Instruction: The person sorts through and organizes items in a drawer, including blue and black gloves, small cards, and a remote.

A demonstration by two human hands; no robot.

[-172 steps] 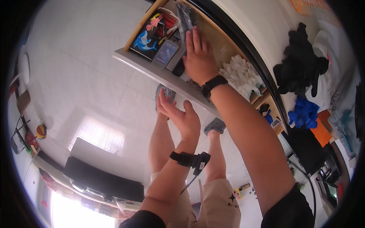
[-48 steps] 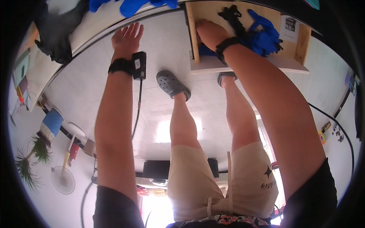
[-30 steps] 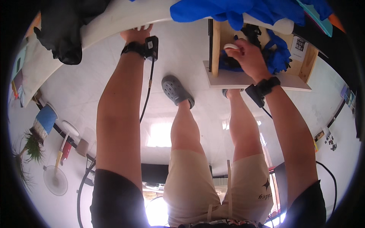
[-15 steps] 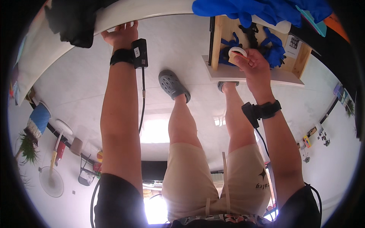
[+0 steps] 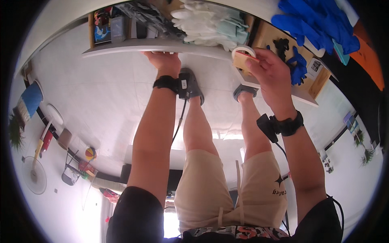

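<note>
My left hand (image 5: 164, 61) is at the front board of a pulled-out drawer (image 5: 133, 47), its fingers curled against the board's edge and partly hidden by it. In that drawer lie white gloves (image 5: 204, 22), a pale green pair beside them, crumpled black plastic (image 5: 152, 16) and a grey box (image 5: 118, 29). My right hand (image 5: 272, 73) is closed on a white tape roll (image 5: 244, 49) and a flat tan piece (image 5: 244, 62) with a red edge, pinched together under the thumb. Both are held over the corner where this drawer meets a second open drawer (image 5: 322, 83).
Blue and black gloves (image 5: 298, 67) lie in the second drawer, beside a printed white label. On the tabletop above are a pile of blue gloves (image 5: 312, 24), a teal item (image 5: 341, 52) and something orange (image 5: 368, 54). My feet in grey clogs (image 5: 195, 87) stand below the drawers.
The drawer with white gloves has come out toward me, with my left hand now at its front, further right than before. My right hand still holds the tape roll and tan piece.
</note>
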